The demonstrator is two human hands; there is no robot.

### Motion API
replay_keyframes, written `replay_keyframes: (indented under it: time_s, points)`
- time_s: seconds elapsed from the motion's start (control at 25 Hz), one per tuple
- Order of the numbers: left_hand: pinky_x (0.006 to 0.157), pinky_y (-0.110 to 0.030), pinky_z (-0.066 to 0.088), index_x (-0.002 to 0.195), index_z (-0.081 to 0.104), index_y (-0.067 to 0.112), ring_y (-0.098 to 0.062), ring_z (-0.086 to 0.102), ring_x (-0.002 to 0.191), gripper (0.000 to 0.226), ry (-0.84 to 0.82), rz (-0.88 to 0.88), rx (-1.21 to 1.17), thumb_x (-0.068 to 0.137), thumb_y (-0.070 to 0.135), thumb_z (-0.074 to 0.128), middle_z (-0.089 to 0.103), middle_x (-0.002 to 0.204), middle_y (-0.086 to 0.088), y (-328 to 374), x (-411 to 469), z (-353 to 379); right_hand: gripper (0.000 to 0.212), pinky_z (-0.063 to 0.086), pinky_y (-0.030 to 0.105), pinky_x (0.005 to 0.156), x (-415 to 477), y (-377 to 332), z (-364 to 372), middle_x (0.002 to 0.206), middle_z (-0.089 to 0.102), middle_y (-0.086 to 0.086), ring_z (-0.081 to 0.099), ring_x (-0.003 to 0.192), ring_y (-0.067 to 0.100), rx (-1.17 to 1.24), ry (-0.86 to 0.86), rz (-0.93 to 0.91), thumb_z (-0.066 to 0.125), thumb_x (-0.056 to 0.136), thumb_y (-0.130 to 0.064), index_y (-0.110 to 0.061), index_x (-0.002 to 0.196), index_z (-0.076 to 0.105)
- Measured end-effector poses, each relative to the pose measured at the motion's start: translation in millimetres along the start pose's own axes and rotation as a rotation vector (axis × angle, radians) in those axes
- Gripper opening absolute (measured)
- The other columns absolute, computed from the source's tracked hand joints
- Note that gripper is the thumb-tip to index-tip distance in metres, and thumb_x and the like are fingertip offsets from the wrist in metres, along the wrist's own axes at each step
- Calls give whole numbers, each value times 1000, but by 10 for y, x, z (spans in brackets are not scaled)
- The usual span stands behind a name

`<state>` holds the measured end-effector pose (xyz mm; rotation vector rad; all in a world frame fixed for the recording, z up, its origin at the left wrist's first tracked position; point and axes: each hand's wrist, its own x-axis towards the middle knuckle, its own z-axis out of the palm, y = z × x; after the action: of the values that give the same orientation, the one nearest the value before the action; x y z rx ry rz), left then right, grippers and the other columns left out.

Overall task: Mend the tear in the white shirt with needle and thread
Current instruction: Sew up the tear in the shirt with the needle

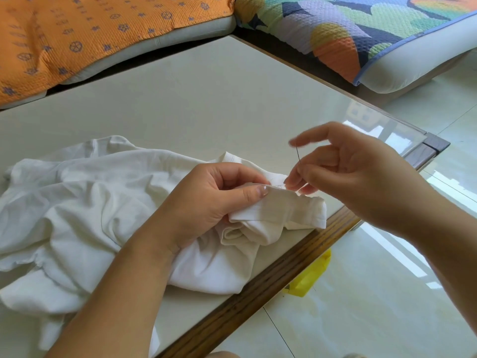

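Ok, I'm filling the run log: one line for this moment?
left hand: pinches white shirt fold | right hand: pinches needle | stage: stitching

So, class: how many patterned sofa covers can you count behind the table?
2. The orange cover lies top left; the multicoloured cover lies top right. Others may sit out of view.

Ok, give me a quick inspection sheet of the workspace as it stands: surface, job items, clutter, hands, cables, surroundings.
Surface: pale glossy table with a wooden edge.
Job's things: white shirt lies crumpled on the table; needle stands upright just above a raised fold of it.
Clutter: yellow item on the floor by the table edge.
Hands: left hand pinches the shirt fold; right hand pinches the needle.
Cables: nothing seen.
Surroundings: orange cushion and multicoloured cushion beyond the table; tiled floor.
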<state>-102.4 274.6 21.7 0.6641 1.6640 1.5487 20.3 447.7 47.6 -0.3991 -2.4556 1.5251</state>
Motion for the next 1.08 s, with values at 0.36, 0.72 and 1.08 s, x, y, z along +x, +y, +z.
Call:
replay_keyframes:
  time_s: [0.36, 0.72, 1.08]
  points:
    - [65, -17, 54, 83, 75, 13, -8, 68, 73, 10, -16, 21, -19, 76, 16, 69, 73, 77, 1, 20, 0, 14, 19, 46, 10, 62, -49, -33, 37, 67, 67, -18, 61, 66, 0, -242, -71, 25, 63, 86, -29, -45, 83, 72]
    - [67, -20, 55, 87, 73, 11, -11, 67, 73, 13, -12, 3, -5, 77, 17, 68, 72, 77, 0, 10, 8, 4, 18, 50, 23, 62, -46, -28, 62, 70, 70, -11, 61, 65, 9, -202, -122, 33, 56, 78, -36, -41, 82, 73]
    - [66, -19, 55, 83, 74, 15, -10, 69, 74, 9, -44, -1, -38, 76, 18, 69, 74, 78, -1, -3, 14, 3, 18, 49, 13, 57, -23, 10, 71, 66, 69, -8, 62, 57, 3, -161, -133, 27, 63, 85, -23, -38, 81, 73]
